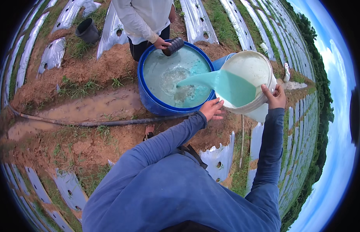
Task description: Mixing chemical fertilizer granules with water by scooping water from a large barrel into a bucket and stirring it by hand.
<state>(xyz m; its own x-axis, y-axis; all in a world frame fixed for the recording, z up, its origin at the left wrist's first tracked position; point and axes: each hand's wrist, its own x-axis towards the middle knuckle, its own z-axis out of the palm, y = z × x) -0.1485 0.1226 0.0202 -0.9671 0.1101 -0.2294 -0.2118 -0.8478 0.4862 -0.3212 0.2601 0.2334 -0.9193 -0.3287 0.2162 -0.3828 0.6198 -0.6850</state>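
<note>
A white bucket [249, 63] is tilted to the left over the rim of a large blue drum [140, 77]. Turquoise liquid [236, 91] streams from it and splashes into the cloudy liquid [155, 73] in the drum. My right hand [276, 96] grips the bucket's near right rim, thumb over the edge. Beside the pouring edge, my left hand [213, 110] has its fingers stretched out; whether they touch the bucket I cannot tell. Across the drum, a co-worker's hand [162, 43] holds a dark ribbed container [174, 46] over the liquid.
A co-worker in a white shirt [129, 19] stands behind the drum. A black hose [83, 123] runs along a muddy, waterlogged furrow [95, 106]. At the far left sits a black bucket [87, 31]. Rows of silver plastic mulch [197, 23] with holes stretch all around.
</note>
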